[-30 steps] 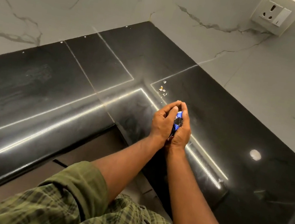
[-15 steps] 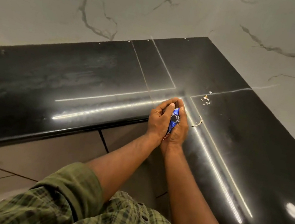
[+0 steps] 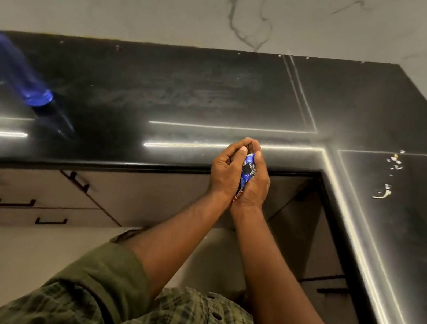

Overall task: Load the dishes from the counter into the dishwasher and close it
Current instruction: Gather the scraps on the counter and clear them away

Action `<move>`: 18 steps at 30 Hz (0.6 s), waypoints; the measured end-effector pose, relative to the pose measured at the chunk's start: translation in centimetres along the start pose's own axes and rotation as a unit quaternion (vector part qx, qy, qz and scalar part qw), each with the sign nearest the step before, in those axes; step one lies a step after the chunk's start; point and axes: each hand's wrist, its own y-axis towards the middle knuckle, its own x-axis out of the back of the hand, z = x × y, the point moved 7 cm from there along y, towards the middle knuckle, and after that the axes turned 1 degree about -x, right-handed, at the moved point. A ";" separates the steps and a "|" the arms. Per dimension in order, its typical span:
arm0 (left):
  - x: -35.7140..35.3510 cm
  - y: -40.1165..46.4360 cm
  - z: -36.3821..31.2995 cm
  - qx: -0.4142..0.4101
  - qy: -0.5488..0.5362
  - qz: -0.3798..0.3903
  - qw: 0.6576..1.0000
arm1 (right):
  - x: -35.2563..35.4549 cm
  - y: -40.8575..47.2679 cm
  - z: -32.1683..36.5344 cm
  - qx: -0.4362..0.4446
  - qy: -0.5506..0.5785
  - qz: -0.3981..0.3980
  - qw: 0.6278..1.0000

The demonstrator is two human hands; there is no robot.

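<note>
Head view: left hand [image 3: 226, 171] and right hand [image 3: 255, 181] pressed together, fingers curled round a crumpled blue-and-silver foil wrapper [image 3: 248, 169], above the front edge of the glossy black stone table [image 3: 189, 95]. Translucent blue plastic bottle [image 3: 16, 69] on table far left. White scraps [image 3: 384, 190] at right.

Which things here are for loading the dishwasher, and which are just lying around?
For the job:
No dishes or dishwasher show.
left hand and right hand, pressed around a crumpled blue wrapper.

Just lying about:
blue bottle on the black counter.
pale scraps near the corner.
drawers below.
</note>
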 end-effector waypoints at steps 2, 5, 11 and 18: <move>4.2 -0.2 0.2 0.014 0.002 -0.012 1.000 | -0.8 -1.8 -3.4 -0.013 -0.016 -0.010 1.000; 9.7 -1.5 0.7 0.025 -0.008 -0.028 0.999 | -0.9 -4.2 -8.4 -0.040 -0.021 -0.013 0.999; 17.6 -5.0 2.7 0.073 0.005 -0.092 0.993 | 0.7 -8.4 -15.4 -0.091 -0.087 -0.034 0.991; 24.0 -7.3 3.9 0.102 0.042 -0.188 0.976 | 2.3 -10.3 -21.9 -0.159 -0.138 -0.013 0.977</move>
